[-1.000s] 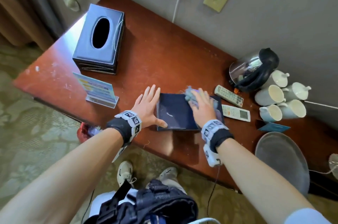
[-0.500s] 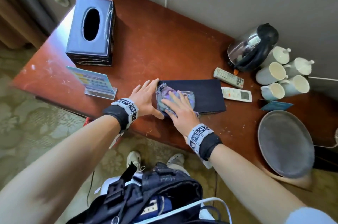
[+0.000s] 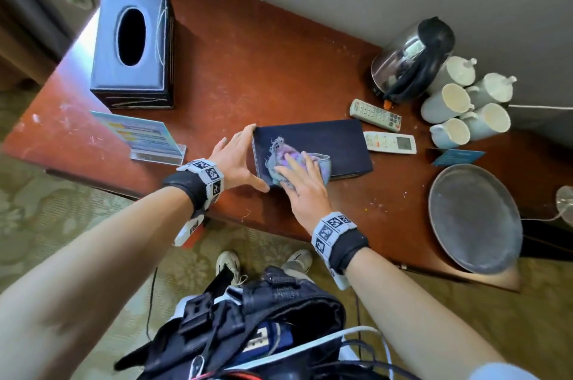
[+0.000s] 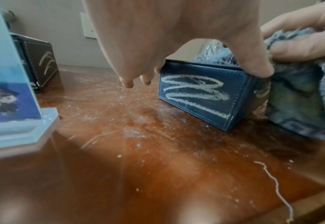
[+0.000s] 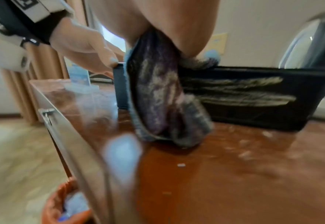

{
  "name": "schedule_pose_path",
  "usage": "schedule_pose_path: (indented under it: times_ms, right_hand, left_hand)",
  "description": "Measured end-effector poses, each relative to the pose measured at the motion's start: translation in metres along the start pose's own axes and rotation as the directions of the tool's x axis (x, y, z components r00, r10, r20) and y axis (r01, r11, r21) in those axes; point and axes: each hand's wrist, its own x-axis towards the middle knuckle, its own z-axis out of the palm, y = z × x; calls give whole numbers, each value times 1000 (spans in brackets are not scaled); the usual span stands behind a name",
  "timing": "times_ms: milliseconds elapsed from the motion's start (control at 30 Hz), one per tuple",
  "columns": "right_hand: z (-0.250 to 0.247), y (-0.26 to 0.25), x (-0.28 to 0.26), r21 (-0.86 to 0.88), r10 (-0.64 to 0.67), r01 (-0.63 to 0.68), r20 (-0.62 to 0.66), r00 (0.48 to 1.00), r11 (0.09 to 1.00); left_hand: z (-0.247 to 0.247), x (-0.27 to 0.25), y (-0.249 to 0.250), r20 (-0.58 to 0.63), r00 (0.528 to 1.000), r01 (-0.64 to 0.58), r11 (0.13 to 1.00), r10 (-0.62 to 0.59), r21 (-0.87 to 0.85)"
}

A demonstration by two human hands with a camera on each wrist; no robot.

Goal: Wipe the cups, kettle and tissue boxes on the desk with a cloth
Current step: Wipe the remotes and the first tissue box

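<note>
A low dark blue tissue box [image 3: 322, 144] lies in the middle of the desk [image 3: 248, 69]. White scribble marks cover its left end [image 4: 194, 94] and its front side [image 5: 234, 92]. My left hand [image 3: 238, 159] braces that left end with straight fingers, the thumb on the near corner. My right hand [image 3: 302, 184] presses a fluffy blue-purple cloth [image 3: 288, 159] flat onto the near left part of the top, and the cloth [image 5: 158, 94] hangs down over the front side. A taller dark tissue box [image 3: 133, 47] stands at the back left. A steel kettle [image 3: 409, 60] and several white cups [image 3: 446, 103] stand at the back right.
Two remote controls [image 3: 375, 114] [image 3: 390, 142] lie just right of the low box. An acrylic sign [image 3: 139, 137] stands left of my left hand. A round grey tray [image 3: 474, 218] and a blue card [image 3: 459, 156] sit at the right. An orange bin [image 5: 62, 204] stands under the desk edge.
My right hand has dragged the cloth from the far right of the box top toward the near left corner, where it now hangs over the front. The left hand stays at the box's left end.
</note>
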Motion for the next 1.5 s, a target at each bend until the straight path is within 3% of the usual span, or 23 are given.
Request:
schedule_pose_path:
  times_ms: [67,133,200,267,333,400,467,633,700,800,900,1000,1100,1133,1167,1233,1300,1400,1500]
  right_hand:
    - [-13,19,3,-45,15,-13,55,998,999]
    - [-35,45,12,-70,175,-172,38,984,983]
    - [-57,64,21,-76,374,-372,5,927,925]
    - [-61,62,29,-96,455,-458,-53,889,884]
    - [-46,33,32,-82,359,-363,-63,931,928]
    - [-21,-2,26,-20,167,-166,29,986,986]
    - [-3,-26,17,64,19,-26,120,993,998]
    - [-9,-20,30,31,-68,62,254,965,998]
    - [-16,-17,49,-15,-24,29,278,960,999]
    - [-24,-14,66,-75,113,-98,235,965,992]
    - [-34,19,56,-97,254,-245,95,962,965]
    - [-53,66,30,-26,426,-428,-49,903,904]
    - [-53,75,14,50,539,-541,-208,816,839]
    - [-45,65,14,71,531,-531,-244,812,844]
    - [-33,49,15,75,476,-474,-263,839,877]
    - [-3,15,14,36,268,-267,-240,933,963]
    - [18,-8,7,14,96,-95,-181,979,995]
    - [1,-14,7,240,169,-123,-182,969,963]
    - [-40,1,16,366,275,-148,-324,905,919]
  left_hand:
    - [-1,1,1,1,1000,9,1000,-9,23]
    - [-1,2,3,-4,1000,17,999,-17,32]
    - [-1,2,3,-4,1000,21,1000,-21,21]
    - [1,3,1,-3,1000,24,999,-24,25]
    - [1,4,-1,31,999,21,999,-22,29]
    - [2,3,-3,70,997,11,1000,-12,16]
    - [1,3,-6,102,995,2,1000,-3,9]
    - [-5,3,-6,151,988,-30,996,16,87]
    - [-5,2,-5,152,988,-22,996,8,86]
    - [-2,2,-4,127,992,-2,995,-11,99]
    - [3,2,0,69,997,28,988,-39,151]
    - [6,1,5,49,997,49,978,-60,201]
    - [7,4,9,52,997,50,967,-65,251]
    - [7,5,10,50,997,48,964,-63,261]
    - [6,6,11,45,997,45,962,-59,269]
    - [3,7,13,47,998,31,956,-46,291]
    - [2,8,13,49,998,11,952,-28,306]
    - [1,8,13,49,999,-15,957,1,289]
    - [-6,11,13,74,997,-16,971,-1,238]
